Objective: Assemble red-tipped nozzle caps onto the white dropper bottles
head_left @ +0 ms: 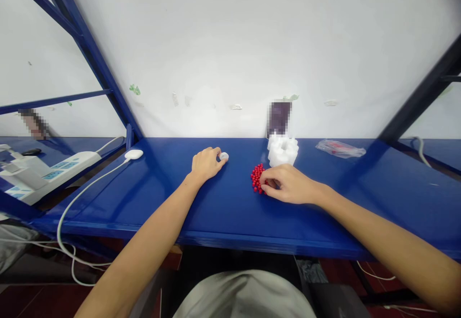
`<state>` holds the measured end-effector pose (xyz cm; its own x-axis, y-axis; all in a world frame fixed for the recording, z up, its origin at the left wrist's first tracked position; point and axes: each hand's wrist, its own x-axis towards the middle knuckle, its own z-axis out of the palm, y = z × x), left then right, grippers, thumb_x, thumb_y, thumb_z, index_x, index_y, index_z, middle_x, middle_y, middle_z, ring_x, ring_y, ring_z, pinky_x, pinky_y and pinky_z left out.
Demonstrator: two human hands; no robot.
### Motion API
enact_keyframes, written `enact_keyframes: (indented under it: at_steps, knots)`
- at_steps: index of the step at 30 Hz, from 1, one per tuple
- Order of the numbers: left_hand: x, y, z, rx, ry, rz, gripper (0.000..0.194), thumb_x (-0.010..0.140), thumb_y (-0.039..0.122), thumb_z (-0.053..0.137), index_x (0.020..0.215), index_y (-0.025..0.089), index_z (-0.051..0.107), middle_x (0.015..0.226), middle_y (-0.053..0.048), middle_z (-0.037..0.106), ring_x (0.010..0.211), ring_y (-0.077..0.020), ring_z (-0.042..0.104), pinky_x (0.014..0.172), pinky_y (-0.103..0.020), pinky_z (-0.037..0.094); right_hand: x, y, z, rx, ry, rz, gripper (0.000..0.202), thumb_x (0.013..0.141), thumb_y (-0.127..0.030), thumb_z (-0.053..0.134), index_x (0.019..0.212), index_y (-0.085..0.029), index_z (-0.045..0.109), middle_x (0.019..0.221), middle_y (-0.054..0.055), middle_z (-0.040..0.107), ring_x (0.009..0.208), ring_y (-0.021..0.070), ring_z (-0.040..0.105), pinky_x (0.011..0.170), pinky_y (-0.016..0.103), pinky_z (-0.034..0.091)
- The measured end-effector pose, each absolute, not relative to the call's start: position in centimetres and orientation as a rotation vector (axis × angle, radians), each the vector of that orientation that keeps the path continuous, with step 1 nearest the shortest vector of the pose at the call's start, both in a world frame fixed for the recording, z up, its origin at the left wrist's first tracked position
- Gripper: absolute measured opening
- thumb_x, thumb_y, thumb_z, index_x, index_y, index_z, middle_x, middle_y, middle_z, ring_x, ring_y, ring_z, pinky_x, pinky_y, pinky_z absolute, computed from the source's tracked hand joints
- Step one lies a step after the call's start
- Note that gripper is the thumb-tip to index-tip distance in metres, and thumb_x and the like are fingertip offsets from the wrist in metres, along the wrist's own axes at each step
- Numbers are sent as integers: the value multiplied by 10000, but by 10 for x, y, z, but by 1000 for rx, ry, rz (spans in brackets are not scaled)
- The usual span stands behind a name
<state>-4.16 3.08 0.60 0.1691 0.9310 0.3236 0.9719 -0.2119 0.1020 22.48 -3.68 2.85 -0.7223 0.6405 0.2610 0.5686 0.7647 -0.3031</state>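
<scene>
My left hand [209, 163] rests on the blue table, its thumb and forefinger closed round a small round white piece [224, 156]. A loose cluster of small red beads [256, 177] lies on the table to the right of it. Over the right side of these beads is my right hand [283, 183], fingers curled with thumb and fingertips near each other; whether a bead is between them is hidden. Just behind my right hand stands a group of white ring-like containers [283, 151].
A clear plastic bag with red in it [340, 148] lies at the back right. A dark pixelated object [279, 117] leans on the wall. At the left are a white plug [134, 154] with its cable and a power strip [61, 171]. Blue posts flank the table [230, 212].
</scene>
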Motion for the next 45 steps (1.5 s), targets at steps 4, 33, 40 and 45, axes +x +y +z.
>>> enact_keyframes:
  at_steps: [4, 33, 40, 45]
  knots:
    - [-46, 35, 4, -2275, -1884, -496, 276, 931, 467, 444, 968, 242, 601, 969, -60, 675, 880, -252, 650, 712, -320, 465, 225, -37, 29, -908, -2602, 291, 146, 840, -185, 533, 748, -168, 644, 679, 11, 650, 566, 108, 511, 582, 237, 359]
    - [1, -22, 29, -2625, -1167, -1826, 280, 973, 335, 364, 849, 175, 558, 754, -22, 575, 690, -145, 536, 699, -293, 461, 213, -36, 22, -850, -1969, 896, 218, 919, -384, 546, 853, -192, 628, 640, -3, 600, 591, 149, 562, 593, 279, 444]
    - [65, -27, 31, -2753, -521, -1545, 306, 984, 269, 297, 1123, 146, 540, 1112, -142, 586, 1042, -228, 554, 920, -399, 468, 202, -38, 22, -561, -1480, 1247, 444, 899, -623, 420, 1111, -266, 577, 1071, 58, 656, 1033, 237, 623, 878, 384, 506]
    - [79, -10, 17, -2530, -562, -1082, 496, 911, 331, 418, 1361, 123, 452, 1273, -200, 510, 1231, -333, 469, 1031, -521, 338, 210, -31, 27, -679, -1517, 951, 428, 905, -583, 450, 1136, -247, 580, 1108, 52, 640, 1056, 229, 611, 970, 379, 472]
